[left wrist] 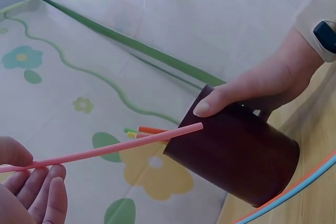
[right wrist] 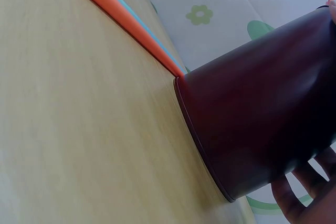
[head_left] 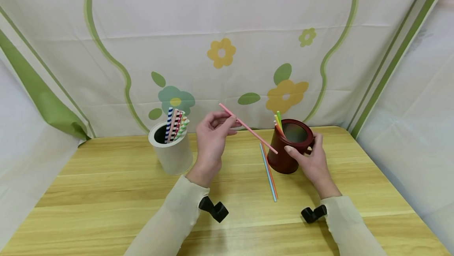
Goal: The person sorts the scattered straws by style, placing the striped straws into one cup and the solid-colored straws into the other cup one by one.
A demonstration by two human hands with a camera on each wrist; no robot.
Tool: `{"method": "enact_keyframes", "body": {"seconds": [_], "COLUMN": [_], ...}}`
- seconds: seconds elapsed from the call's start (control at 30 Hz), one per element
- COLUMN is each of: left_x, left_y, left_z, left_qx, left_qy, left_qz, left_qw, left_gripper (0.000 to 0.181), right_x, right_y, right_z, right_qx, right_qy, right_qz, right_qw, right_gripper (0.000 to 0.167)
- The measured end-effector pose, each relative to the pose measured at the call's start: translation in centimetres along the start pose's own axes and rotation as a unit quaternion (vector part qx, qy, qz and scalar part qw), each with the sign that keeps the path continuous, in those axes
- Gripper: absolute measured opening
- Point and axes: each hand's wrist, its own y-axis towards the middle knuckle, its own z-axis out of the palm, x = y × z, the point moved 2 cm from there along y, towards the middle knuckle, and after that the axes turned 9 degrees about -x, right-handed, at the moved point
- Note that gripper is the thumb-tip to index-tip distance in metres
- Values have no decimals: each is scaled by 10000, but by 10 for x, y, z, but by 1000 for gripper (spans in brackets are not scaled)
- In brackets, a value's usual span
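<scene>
A plain pink drinking straw (head_left: 253, 131) slants through the air, pinched between thumb and fingers of my left hand (head_left: 212, 139). Its lower end shows in front of the dark red mug (head_left: 283, 160), outside the opening. My right hand (head_left: 315, 163) holds that mug on its handle side, thumb against the wall near the rim. Inside the mug lean several plain straws (head_left: 278, 119), green, yellow and orange among them. In the left wrist view the pink straw (left wrist: 115, 147) points toward the mug (left wrist: 241, 156). Part of the right hand's fingers is hidden behind the mug.
A blue straw (head_left: 267, 169) and an orange straw (head_left: 272, 177) lie side by side on the wooden table (head_left: 106, 197), just left of the mug. At the left stands a white cup (head_left: 173, 159) with several striped straws (head_left: 172, 126). A flowered cloth (head_left: 170, 51) hangs behind.
</scene>
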Motion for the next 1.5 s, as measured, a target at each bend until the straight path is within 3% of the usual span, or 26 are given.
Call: {"method": "enact_keyframes", "body": {"seconds": [0.93,1.27,1.5], "left_x": [-16,-8,1], "left_y": [-3,-4,-6], "left_z": [18,31,38], "left_qx": [126,296,434], "left_qy": [-367,-298,-18], "left_qz": [315,409,458], "left_qw": [9987,9983,9980], "left_gripper": [19,17,16], "right_x": [2,2,1], "right_y": [-1,0,0], "right_z": [0,0,0], "right_qx": [13,58,58], "right_qy": [-88,-65,-40], "right_qz": [35,8,18], "right_qw": [10000,10000,10000], "right_gripper": [76,76,76]}}
